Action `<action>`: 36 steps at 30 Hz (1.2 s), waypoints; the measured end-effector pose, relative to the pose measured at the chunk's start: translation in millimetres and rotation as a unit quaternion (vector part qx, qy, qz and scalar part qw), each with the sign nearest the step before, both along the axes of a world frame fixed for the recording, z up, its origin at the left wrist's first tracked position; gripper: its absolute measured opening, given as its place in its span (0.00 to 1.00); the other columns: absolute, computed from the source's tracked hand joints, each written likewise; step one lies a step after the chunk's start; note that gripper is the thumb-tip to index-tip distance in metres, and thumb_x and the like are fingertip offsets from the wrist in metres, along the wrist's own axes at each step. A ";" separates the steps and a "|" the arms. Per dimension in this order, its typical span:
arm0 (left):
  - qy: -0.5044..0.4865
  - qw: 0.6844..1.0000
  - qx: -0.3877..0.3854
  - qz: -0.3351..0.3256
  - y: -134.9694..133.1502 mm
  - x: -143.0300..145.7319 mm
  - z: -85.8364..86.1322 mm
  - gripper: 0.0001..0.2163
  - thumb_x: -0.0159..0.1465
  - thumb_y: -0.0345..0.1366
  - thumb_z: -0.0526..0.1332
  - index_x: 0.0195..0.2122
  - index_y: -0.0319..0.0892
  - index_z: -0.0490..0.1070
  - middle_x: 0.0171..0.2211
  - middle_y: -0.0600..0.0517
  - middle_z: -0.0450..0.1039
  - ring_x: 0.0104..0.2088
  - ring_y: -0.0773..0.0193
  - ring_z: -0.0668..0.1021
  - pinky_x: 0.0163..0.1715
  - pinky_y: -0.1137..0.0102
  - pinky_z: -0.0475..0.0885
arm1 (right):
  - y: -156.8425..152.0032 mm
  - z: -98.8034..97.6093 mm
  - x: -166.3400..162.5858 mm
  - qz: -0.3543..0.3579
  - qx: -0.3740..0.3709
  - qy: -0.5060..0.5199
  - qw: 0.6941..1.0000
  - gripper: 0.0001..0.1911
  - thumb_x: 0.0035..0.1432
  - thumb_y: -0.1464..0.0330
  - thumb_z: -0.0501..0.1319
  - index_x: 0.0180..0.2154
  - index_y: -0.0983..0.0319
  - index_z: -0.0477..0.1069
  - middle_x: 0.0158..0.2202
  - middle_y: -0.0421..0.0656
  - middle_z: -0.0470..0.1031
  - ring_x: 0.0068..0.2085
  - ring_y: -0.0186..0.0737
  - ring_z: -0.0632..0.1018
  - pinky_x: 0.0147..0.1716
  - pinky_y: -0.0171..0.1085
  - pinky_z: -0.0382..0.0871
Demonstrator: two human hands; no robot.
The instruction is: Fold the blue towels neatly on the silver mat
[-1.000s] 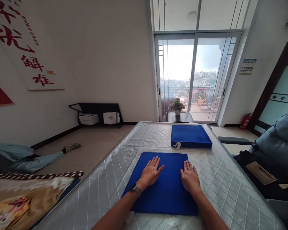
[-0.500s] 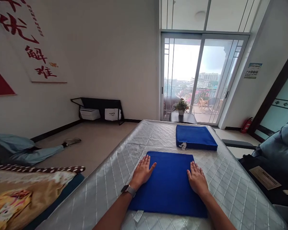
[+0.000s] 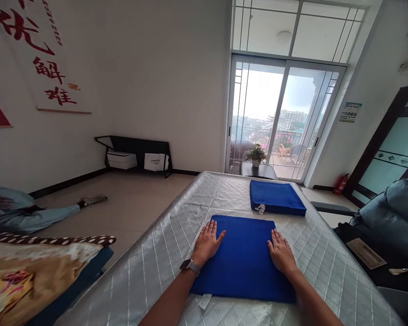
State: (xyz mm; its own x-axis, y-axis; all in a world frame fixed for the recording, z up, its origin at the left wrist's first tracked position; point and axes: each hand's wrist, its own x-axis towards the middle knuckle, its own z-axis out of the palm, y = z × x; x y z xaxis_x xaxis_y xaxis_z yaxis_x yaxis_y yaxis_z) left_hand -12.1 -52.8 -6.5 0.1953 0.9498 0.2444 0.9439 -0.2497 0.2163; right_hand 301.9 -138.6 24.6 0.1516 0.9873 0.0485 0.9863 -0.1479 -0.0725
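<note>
A blue folded cloth (image 3: 245, 262) lies flat on the silver quilted table cover (image 3: 156, 267), with a white tag (image 3: 205, 300) poking out at its near left edge. My left hand (image 3: 207, 243) rests open on the cloth's left edge, fingers stretched forward and thumb spread. On the right edge my right hand (image 3: 281, 251) lies flat too, its fingers pointing away from me. Neither hand grips anything. Just beyond the cloth sits a neat stack of blue cloths (image 3: 277, 197), with white tags at its front left corner.
To the left is a bed or couch with a brown blanket (image 3: 54, 267); behind it a person's leg (image 3: 37, 217) stretches over the floor. A chair with a potted plant (image 3: 256, 156) stands past the table. A dark armchair (image 3: 391, 217) is at right.
The camera view has shifted slightly. Both hands stay flat on the cloth's side edges, and the cloth and stack look the same.
</note>
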 end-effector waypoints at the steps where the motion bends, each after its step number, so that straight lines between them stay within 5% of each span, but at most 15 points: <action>1: 0.001 1.000 0.000 0.002 -0.4 0.2 0.3 0.40 0.71 0.59 0.36 0.70 0.30 0.54 0.71 0.36 0.53 0.71 0.48 0.57 0.69 0.55 0.54 | -2.2 2.2 0.2 -0.001 0.001 -0.002 1.000 0.34 0.71 0.60 0.39 0.72 0.67 0.45 0.74 0.46 0.44 0.74 0.43 0.48 0.70 0.47 0.41; 11: -0.004 1.000 0.004 0.000 1.9 -1.7 -3.0 0.40 0.71 0.61 0.37 0.71 0.32 0.54 0.71 0.37 0.54 0.71 0.49 0.57 0.69 0.55 0.54 | -42.7 -6.0 -1.0 0.019 -0.007 0.031 0.999 0.35 0.70 0.58 0.39 0.72 0.66 0.45 0.74 0.44 0.43 0.74 0.43 0.47 0.71 0.47 0.43; 24: 0.062 0.997 0.032 0.014 3.9 0.7 2.0 0.39 0.72 0.59 0.38 0.69 0.29 0.56 0.71 0.35 0.55 0.71 0.48 0.59 0.69 0.55 0.54 | -46.5 -7.1 -3.6 0.012 -0.007 0.057 0.998 0.35 0.70 0.57 0.39 0.72 0.65 0.47 0.74 0.43 0.42 0.74 0.42 0.45 0.71 0.47 0.37; 27: 0.061 0.997 0.049 -0.019 -6.8 29.6 13.6 0.38 0.72 0.57 0.37 0.69 0.29 0.58 0.70 0.35 0.56 0.71 0.49 0.59 0.69 0.55 0.55 | -47.3 -5.5 -4.4 0.012 -0.002 0.064 0.998 0.35 0.70 0.57 0.39 0.72 0.66 0.47 0.74 0.42 0.42 0.74 0.43 0.46 0.71 0.47 0.38; 33: 0.015 0.970 0.037 -0.240 -61.6 146.8 22.6 0.32 0.75 0.53 0.37 0.71 0.38 0.56 0.70 0.40 0.58 0.70 0.54 0.60 0.67 0.55 0.60 | -49.9 -0.1 -5.1 0.020 -0.016 0.035 0.999 0.33 0.70 0.61 0.39 0.72 0.68 0.48 0.74 0.44 0.42 0.74 0.44 0.47 0.71 0.47 0.39; 36: -0.004 0.953 0.042 -0.302 -79.9 182.1 20.4 0.30 0.76 0.50 0.38 0.72 0.39 0.53 0.71 0.41 0.57 0.71 0.55 0.58 0.68 0.56 0.58 | -51.8 1.1 -4.7 0.030 -0.023 0.007 0.999 0.33 0.67 0.69 0.40 0.72 0.67 0.47 0.74 0.44 0.42 0.74 0.43 0.46 0.71 0.47 0.38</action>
